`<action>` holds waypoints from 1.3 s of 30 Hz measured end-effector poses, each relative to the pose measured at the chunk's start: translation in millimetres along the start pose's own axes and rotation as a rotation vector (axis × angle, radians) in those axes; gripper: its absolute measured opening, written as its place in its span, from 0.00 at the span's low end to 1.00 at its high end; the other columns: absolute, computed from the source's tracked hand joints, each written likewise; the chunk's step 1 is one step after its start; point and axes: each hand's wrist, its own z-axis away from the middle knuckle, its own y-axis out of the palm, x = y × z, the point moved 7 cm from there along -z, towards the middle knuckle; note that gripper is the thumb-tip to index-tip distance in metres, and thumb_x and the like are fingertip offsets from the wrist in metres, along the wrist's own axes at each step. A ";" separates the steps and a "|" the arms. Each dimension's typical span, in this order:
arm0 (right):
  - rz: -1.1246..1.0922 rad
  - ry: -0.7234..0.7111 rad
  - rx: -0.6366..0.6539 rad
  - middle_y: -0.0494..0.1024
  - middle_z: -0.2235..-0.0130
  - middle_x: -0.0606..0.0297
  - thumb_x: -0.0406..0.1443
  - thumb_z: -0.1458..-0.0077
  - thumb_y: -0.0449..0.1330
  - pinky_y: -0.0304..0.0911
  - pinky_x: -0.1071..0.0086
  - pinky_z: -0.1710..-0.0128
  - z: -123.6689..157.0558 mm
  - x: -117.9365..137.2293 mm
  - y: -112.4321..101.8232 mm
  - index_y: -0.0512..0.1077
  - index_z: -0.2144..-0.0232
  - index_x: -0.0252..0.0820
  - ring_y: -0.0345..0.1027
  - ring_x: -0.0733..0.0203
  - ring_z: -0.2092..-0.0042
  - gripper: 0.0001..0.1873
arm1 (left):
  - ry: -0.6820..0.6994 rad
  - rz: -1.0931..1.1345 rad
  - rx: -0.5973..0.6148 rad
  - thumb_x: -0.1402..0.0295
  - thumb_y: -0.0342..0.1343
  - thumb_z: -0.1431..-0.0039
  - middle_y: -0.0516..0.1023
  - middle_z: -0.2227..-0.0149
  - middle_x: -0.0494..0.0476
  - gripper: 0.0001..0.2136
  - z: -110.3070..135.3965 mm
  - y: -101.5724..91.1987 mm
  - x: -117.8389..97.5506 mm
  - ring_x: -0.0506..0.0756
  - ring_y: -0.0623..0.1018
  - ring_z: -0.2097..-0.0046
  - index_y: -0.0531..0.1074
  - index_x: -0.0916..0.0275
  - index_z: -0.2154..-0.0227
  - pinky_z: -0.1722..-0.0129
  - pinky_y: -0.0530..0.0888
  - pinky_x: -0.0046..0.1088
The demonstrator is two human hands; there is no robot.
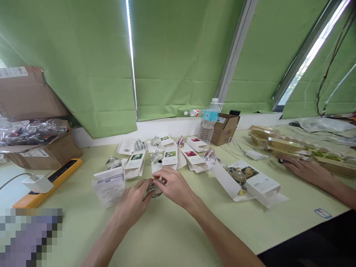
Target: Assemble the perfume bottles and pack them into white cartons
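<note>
In the middle of the table, my left hand (pixel 136 195) is wrapped around the side of a small ribbed glass bottle (pixel 156 190). My right hand (pixel 175 186) has its fingers closed at the neck end of the same bottle; the fingers hide the exact grip. Left of the hands stands an open white carton (pixel 109 187) with printed text. Just beyond them, a glass bottle with a black cap (pixel 160 162) lies by a white box with a green picture (pixel 170 157). To the right, an amber-toned glass bottle (pixel 237 175) rests on an opened white box (pixel 260 180).
More small bottles and picture boxes (pixel 194 157) lie along the back. A large water bottle (pixel 209 120) stands beside a brown carton (pixel 225 128). An orange power strip (pixel 50 183) is at left. Another person's hand (pixel 304 170) reaches near clear-lidded trays (pixel 286 144) at right.
</note>
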 end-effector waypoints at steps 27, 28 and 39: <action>-0.229 0.107 0.095 0.81 0.62 0.67 0.33 0.43 0.58 0.63 0.72 0.63 1.8 -15.4 3.0 0.78 0.63 0.46 0.73 0.63 0.62 0.09 | 0.008 -0.015 -0.001 0.62 0.44 0.36 0.76 0.53 0.51 0.13 -0.6 -0.3 -1.1 0.52 0.77 0.71 0.64 0.51 0.49 0.75 0.64 0.26; -0.254 0.113 0.102 0.81 0.62 0.67 0.33 0.43 0.58 0.63 0.72 0.63 1.7 -16.1 2.7 0.78 0.64 0.46 0.73 0.62 0.61 0.08 | 0.009 -0.014 -0.001 0.62 0.44 0.36 0.76 0.53 0.51 0.13 -0.2 -0.5 -1.4 0.52 0.77 0.71 0.64 0.51 0.49 0.75 0.64 0.26; -0.257 0.089 0.113 0.82 0.64 0.66 0.34 0.42 0.58 0.63 0.72 0.64 0.9 -17.8 3.8 0.79 0.65 0.45 0.74 0.61 0.61 0.09 | 0.009 -0.012 0.001 0.62 0.43 0.36 0.76 0.52 0.53 0.14 0.0 -2.1 -2.8 0.54 0.77 0.69 0.65 0.52 0.49 0.74 0.65 0.26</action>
